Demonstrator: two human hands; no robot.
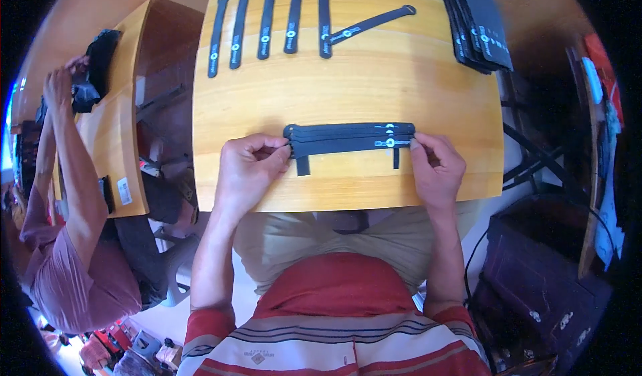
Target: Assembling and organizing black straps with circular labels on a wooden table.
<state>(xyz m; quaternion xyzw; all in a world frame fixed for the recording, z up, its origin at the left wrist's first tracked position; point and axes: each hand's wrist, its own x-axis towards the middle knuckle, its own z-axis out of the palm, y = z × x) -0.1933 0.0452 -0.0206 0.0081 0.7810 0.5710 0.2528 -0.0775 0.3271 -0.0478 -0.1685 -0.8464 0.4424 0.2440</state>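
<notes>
Near the front of the wooden table [348,189], a small layered stack of black straps [348,139] lies lengthwise from left to right, with white printed marks toward its right end. My left hand [251,168] pinches the stack's left end between thumb and fingers. At the opposite end my right hand [438,168] grips it the same way. Two short black strips stick out from under the stack's near edge, a wider one [303,164] by my left hand and a narrower one [396,158] by my right.
Several single black straps [270,18] with rounded, holed ends lie in a row at the far side; one slanted strap [374,25] overlaps the rightmost. A pile of black printed pieces [485,28] sits far right. Leftward, a co-worker [80,269] handles black material [103,61] at another table [124,135].
</notes>
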